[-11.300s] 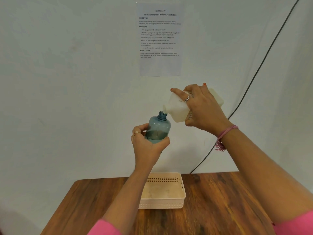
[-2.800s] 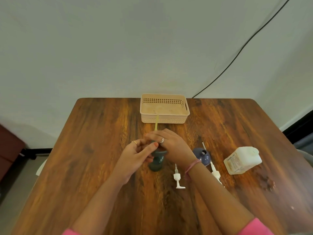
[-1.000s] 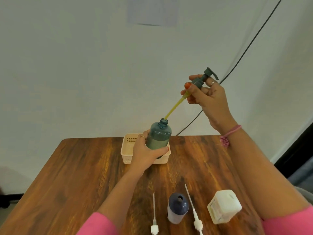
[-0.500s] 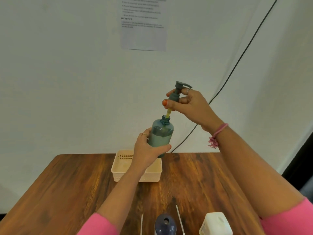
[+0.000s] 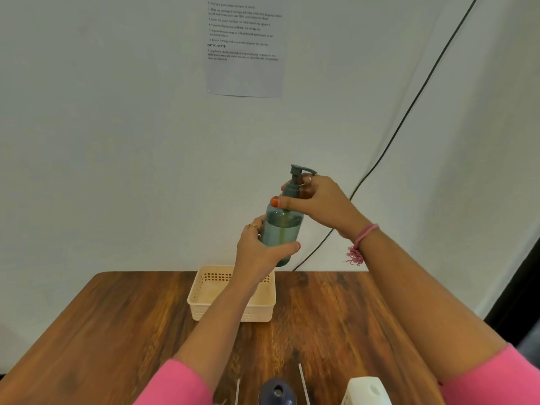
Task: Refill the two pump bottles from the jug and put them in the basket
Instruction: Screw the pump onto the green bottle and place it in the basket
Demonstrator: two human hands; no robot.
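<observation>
We see our 2 hands gripping 1 translucent teal pump bottle (image 5: 280, 232), left hand (image 5: 257, 252) around its rounded body, right hand (image 5: 318, 200) pinching its pump head (image 5: 295, 182), above 1 perforated beige plastic basket (image 5: 204, 296) on the woodgrain counter (image 5: 117, 331).

Soft, even light filled the frame, moderately bright, with no hard shadows on the pale wall (image 5: 117, 141). The bench (image 5: 102, 331) showed a mild sheen in its wood grain but no strong glare. A faint shadow lay under the basket (image 5: 233, 312). The wide lens bent the cable (image 5: 409, 112) and stretched the pink sleeves (image 5: 496, 381) at the lower corners. Print on the wall sheet (image 5: 245, 54) was soft, largely unreadable. The right hand (image 5: 318, 200) looked slightly smeared.
</observation>
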